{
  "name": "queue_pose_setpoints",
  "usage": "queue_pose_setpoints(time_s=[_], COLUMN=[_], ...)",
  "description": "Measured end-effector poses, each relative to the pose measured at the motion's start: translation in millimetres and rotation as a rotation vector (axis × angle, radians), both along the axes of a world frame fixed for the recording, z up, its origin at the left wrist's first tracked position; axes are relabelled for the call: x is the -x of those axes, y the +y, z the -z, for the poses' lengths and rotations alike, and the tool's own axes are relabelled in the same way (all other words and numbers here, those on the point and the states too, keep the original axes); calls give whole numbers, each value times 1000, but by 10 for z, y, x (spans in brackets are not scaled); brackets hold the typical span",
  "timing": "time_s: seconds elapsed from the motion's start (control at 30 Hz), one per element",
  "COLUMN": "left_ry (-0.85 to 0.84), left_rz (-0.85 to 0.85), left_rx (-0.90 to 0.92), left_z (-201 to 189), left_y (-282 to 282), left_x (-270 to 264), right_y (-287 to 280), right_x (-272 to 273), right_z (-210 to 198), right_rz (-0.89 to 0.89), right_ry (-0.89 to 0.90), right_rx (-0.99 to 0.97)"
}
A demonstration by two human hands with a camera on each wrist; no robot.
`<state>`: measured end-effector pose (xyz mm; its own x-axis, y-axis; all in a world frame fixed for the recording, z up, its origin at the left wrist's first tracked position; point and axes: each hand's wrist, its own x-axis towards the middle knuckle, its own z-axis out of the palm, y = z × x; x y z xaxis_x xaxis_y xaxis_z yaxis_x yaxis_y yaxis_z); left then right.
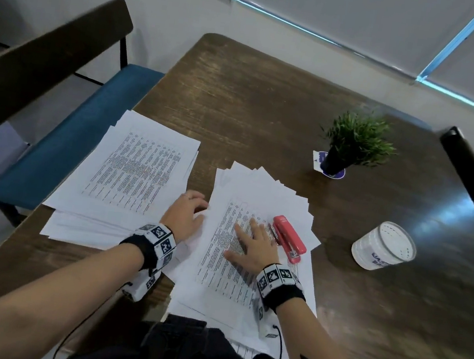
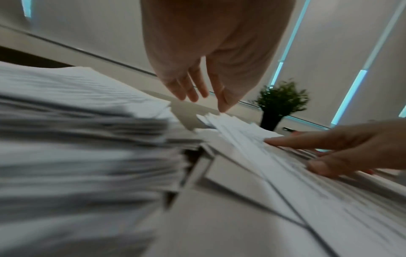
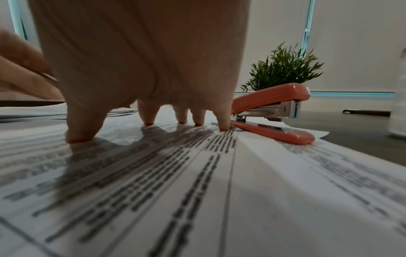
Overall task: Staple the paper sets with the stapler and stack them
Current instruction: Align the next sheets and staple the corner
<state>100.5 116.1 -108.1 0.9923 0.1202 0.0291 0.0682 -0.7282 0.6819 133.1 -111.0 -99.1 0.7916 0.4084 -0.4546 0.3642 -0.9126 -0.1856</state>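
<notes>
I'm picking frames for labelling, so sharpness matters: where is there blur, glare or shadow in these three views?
Head view: hands and stapler fairly sharp; table smeared at the right, with glare patches. Left wrist view: the near paper stack is heavily blurred, the plant soft. Right wrist view: right hand's fingers cast shadows on the printed sheet; the nearest text is blurred.

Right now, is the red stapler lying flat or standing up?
Lying flat: the stapler rests on its base atop the fanned papers, beside the right hand.

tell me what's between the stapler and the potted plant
In the head view, past the fanned paper edges, only bare wooden table lies between the red stapler and the potted plant.
</notes>
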Motion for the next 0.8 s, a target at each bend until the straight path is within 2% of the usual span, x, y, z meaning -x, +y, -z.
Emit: queue_pose_setpoints(time_s=[0.07, 0.13, 0.33, 0.57, 0.67, 0.73, 0.8], left_ry=[130, 231, 267, 396, 394, 341, 290], left_rz=[57, 41, -115, -110, -69, -19, -17], left_rx=[-29, -62, -49, -13, 47, 63, 99], left_z=[24, 40, 78, -62, -130, -136, -117], left_y=[-193, -329, -479, -525, -637, -738, -814], left_x=[-52, -72, 37, 94, 83, 88, 97], right_y=[-44, -98, -198, -300, -384, -447, -513], right_x=[99, 189, 404, 552, 535, 462, 372], right_z=[-8, -11, -71, -150, -275, -375, -432], right_rz=[-8, -6, 0, 16, 29, 114, 197], right_ry=[-12, -10, 16, 27, 80, 79, -87], right_rx=[-35, -67, -84, -116, -144, -241, -316])
